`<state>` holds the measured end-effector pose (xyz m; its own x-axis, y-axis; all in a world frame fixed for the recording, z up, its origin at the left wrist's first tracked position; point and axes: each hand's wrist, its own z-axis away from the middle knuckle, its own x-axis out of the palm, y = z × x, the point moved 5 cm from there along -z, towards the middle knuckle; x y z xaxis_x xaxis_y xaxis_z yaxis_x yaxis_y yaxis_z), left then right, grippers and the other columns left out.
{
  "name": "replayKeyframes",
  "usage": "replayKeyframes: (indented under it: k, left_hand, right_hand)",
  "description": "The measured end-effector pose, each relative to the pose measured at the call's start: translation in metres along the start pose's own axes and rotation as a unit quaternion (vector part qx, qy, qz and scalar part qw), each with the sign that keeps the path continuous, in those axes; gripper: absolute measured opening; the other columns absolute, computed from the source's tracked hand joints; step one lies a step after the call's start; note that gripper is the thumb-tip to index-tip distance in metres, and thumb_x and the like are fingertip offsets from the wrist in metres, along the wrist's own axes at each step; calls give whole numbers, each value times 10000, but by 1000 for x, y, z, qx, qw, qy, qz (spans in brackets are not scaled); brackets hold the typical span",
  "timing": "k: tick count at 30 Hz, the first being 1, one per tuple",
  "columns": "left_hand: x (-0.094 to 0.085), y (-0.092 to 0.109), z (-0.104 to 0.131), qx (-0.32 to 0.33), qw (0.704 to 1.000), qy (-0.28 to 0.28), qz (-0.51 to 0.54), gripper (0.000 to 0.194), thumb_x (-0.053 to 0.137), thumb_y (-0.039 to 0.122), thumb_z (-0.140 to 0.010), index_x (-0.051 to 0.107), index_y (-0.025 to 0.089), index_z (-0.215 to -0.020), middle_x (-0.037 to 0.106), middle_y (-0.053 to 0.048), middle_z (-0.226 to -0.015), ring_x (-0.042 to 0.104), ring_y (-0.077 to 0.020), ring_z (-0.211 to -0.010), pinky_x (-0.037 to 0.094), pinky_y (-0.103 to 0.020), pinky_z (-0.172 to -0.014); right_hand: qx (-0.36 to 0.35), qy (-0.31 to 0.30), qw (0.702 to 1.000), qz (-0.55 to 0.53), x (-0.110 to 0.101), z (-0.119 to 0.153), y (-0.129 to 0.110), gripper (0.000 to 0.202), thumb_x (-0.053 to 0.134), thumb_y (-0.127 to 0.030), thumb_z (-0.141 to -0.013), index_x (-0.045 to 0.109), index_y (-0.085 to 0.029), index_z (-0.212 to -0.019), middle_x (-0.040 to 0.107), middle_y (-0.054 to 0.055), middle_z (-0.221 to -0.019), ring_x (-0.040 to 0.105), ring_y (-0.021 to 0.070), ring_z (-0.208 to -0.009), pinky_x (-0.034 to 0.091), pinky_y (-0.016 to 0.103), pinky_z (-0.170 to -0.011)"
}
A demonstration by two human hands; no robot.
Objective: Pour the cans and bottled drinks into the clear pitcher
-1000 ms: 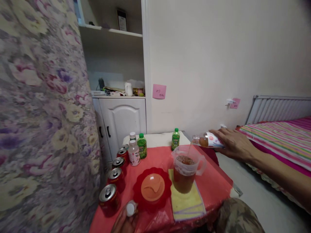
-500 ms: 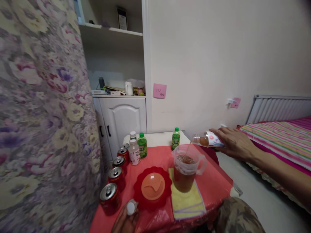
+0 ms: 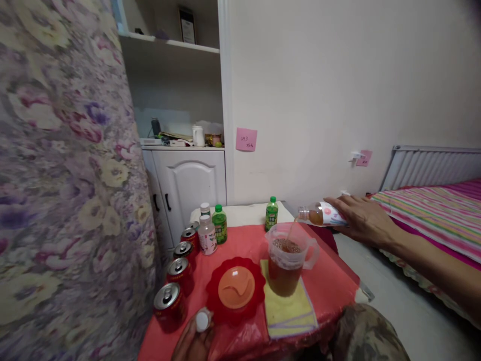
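Note:
My right hand [image 3: 355, 218] grips a clear bottle [image 3: 330, 214] with a white label, tipped to the left. A thin brown stream runs from its mouth into a clear plastic pitcher [image 3: 285, 265], which holds foamy brown liquid. The pitcher stands on a folded yellow cloth [image 3: 289, 316]. At the table's near edge my left hand [image 3: 193, 338] is closed around a white bottle cap [image 3: 202, 321]. Just beyond that hand lies a red scalloped plate [image 3: 216, 273] with an orange centre.
Several red drink cans [image 3: 170, 307] line the table's left side. Behind them are a pink-patterned bottle [image 3: 207, 235] and a green bottle [image 3: 220, 225]; another green-capped bottle [image 3: 271, 214] stands behind the pitcher. A floral curtain [image 3: 75, 175] hangs left, and a bed [image 3: 432, 205] is at right.
The stream keeps running from the tilted bottle into the pitcher. Both hands hold nearly the same positions; the whole view has shifted very slightly.

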<state>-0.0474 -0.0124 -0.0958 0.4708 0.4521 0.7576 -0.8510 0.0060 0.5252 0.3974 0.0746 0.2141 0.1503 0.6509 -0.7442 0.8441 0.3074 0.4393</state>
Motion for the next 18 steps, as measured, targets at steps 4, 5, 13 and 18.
replayKeyframes:
  k: [4,5,13,18]
  left_hand:
    - [-2,1,-1,0,1000,8,-6,486,654,296,-819,668,287,-1304,746,-87,-1286,554,-332,-1363,518,-525,-1086]
    - [-2,1,-1,1,1000,6,-6,467,644,294,-832,672,283,-1298,747,-89,-1282,568,-325,-1350,517,-519,-1087]
    - [-4,1,0,10,1000,10,-4,425,625,365,-902,650,291,-1320,748,-80,-1269,657,-311,-1233,562,-508,-1017]
    - [-8,1,5,17,1000,11,3,476,601,477,-944,590,226,-1348,625,-123,-1414,633,-276,-1229,521,-552,-1033]
  right_hand:
    - [2,-4,1000,1,-2,-1,0,543,512,-502,-965,470,-203,-1417,698,151,-1146,666,313,-959,448,417,-808]
    - [2,-5,1000,0,-3,-1,0,544,520,-498,-963,470,-202,-1416,699,150,-1146,667,315,-965,453,420,-810]
    - [0,-4,1000,-5,-4,-2,1,531,524,-475,-962,469,-206,-1417,700,155,-1184,667,312,-972,473,422,-810]
    - [1,-3,1000,5,-5,-4,1,533,527,-484,-958,475,-207,-1411,701,159,-1188,672,319,-976,485,439,-822]
